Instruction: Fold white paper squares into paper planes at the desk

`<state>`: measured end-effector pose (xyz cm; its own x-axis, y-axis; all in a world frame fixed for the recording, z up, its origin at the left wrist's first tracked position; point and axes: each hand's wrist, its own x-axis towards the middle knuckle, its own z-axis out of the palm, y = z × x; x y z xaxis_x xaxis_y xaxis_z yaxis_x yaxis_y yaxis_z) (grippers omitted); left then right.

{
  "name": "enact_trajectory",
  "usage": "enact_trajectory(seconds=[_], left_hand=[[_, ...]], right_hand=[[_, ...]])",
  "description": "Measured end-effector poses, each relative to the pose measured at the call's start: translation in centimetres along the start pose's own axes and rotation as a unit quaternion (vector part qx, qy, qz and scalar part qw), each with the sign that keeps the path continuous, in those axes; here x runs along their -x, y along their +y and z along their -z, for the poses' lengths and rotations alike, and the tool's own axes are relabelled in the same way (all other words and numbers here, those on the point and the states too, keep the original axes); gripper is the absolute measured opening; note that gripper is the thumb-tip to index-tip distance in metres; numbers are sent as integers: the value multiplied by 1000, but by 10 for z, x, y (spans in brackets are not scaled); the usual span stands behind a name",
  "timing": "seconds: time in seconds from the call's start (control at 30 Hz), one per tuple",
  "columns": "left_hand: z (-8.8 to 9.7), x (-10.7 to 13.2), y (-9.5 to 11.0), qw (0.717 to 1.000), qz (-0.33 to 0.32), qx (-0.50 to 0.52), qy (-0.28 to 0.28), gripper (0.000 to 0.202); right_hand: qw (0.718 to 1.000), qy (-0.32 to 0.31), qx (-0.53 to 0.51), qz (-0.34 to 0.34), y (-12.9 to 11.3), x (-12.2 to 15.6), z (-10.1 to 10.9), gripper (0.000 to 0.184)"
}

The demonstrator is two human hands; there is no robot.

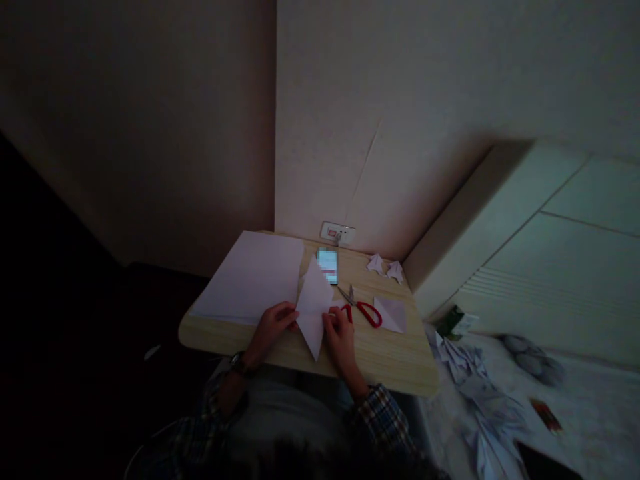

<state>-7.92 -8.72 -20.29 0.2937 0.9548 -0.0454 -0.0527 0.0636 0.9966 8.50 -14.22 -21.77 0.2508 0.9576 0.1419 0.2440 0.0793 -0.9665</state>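
Observation:
Between my hands is a folded sheet of white paper (313, 303), shaped like a long pointed kite and held above the table. My left hand (277, 323) pinches its left edge with thumb and fingers. On the opposite edge, my right hand (340, 337) grips the paper with bent fingers. A pair of red-handled scissors (369, 313) lies partly spread just beyond my right hand. Behind the folded paper's tip stands or lies a lit phone (328, 263), partly covered by it. A creased paper square (391, 314) rests right of the scissors.
Large white sheets (255, 277) cover the left of the wooden table (395, 367). Two small folded paper pieces (385, 265) sit at the back right. A wall socket (338, 233) with a plug is behind. Crumpled papers (470, 373) lie on the bed at right.

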Motion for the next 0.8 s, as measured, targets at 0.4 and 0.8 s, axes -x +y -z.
enact_trajectory(seconds=[0.4, 0.8], left_hand=[[-2, 1, -3, 999, -29, -17, -12, 30], [-1, 5, 3, 998, -34, -40, -21, 26]], right_hand=[[997, 6, 65, 46, 2, 1, -1, 16], [994, 15, 83, 71, 0, 2, 1, 16]])
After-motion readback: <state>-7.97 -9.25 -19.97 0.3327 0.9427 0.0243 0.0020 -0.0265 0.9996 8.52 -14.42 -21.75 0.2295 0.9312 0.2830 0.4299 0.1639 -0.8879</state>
